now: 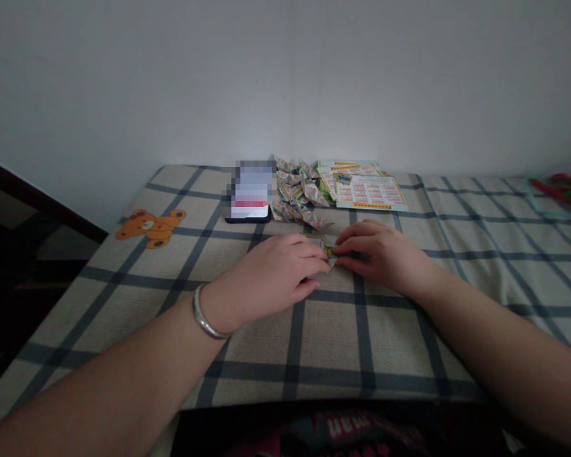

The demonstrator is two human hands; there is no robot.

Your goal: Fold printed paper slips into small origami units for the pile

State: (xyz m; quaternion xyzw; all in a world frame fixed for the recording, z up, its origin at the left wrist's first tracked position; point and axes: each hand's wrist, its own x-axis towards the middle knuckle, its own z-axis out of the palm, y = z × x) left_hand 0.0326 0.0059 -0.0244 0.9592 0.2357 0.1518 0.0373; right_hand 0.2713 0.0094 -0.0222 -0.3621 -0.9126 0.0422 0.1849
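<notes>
the paper point(318, 242), small, printed, green and white and mostly hidden, lies between the near and far edges of the table point(323, 336), its right end pinched by the right hand point(385, 255), its left under the left hand point(278, 273), whose grip i cannot tell, folded pieces point(315, 192) just beyond.

The left fingers point(314, 250) and right fingers point(354, 245) curl close together, both bare forearms point(124, 368) angled inward.

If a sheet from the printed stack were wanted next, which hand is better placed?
Probably the right hand: it is nearer the printed sheets, while the left hand lies farther left, nearer the phone.
</notes>
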